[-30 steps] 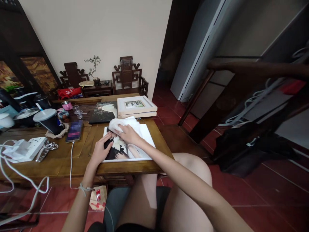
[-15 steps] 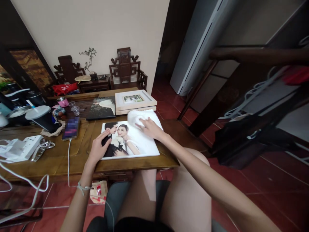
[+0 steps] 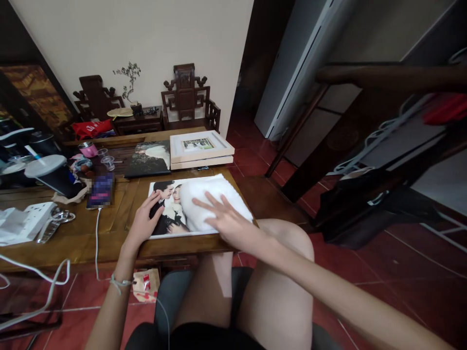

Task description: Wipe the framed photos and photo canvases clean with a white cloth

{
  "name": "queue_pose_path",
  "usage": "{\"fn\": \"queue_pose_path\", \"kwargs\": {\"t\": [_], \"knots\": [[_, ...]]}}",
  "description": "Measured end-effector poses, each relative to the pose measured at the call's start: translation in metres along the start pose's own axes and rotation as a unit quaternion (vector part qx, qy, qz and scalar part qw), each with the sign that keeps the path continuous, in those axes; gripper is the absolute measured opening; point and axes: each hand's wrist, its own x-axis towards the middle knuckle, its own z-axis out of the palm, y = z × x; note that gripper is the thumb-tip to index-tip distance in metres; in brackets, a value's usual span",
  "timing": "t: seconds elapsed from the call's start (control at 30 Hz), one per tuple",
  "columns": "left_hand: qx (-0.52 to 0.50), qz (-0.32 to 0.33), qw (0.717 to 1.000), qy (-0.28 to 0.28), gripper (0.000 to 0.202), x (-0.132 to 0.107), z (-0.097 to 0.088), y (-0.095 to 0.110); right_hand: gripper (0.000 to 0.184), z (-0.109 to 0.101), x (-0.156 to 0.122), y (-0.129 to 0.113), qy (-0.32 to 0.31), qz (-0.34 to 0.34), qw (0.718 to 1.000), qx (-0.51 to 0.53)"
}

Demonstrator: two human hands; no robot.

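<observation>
Photo panel (image 3: 171, 211), head view: lying flat by the surface (image 3: 120, 214) edge, in front of stacked pale frames (image 3: 221, 148). Left hand (image 3: 145, 218) resting along its left edge, fingers extended, not gripping. Right hand (image 3: 226, 221) laid on a white cloth (image 3: 197, 204) over the panel's right part, fingers spread. Probably stiff and lightish, maybe slick and easy to scuff; best held by opposite edges tbh. Cloth likely soft, floppy; pinch a fold.

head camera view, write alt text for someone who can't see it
A spread right hand rests on a white cloth covering the right part of a photo print on a wooden table, while the left hand touches the print's left side. Behind lie a dark photo panel and stacked pale frames; a phone lies to the left.
</observation>
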Motion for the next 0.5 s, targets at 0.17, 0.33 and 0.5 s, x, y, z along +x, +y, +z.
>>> {"fn": "queue_pose_path", "kwargs": {"t": [0.17, 0.33, 0.5], "knots": [[0.0, -0.003, 1.0, 0.003, 0.047, -0.001, -0.001, -0.001, 0.059, -0.004, 0.047, 0.031, -0.052, 0.054, 0.996, -0.04], [0.012, 0.0, 1.0, 0.002, 0.05, -0.001, -0.001, -0.001, 0.046, 0.0, 0.017, -0.012, -0.052, 0.02, 0.998, -0.018], [0.018, 0.005, 1.0, -0.01, 0.051, 0.0, -0.001, -0.002, 0.039, -0.003, -0.025, -0.054, -0.065, 0.012, 0.998, 0.026]]}}
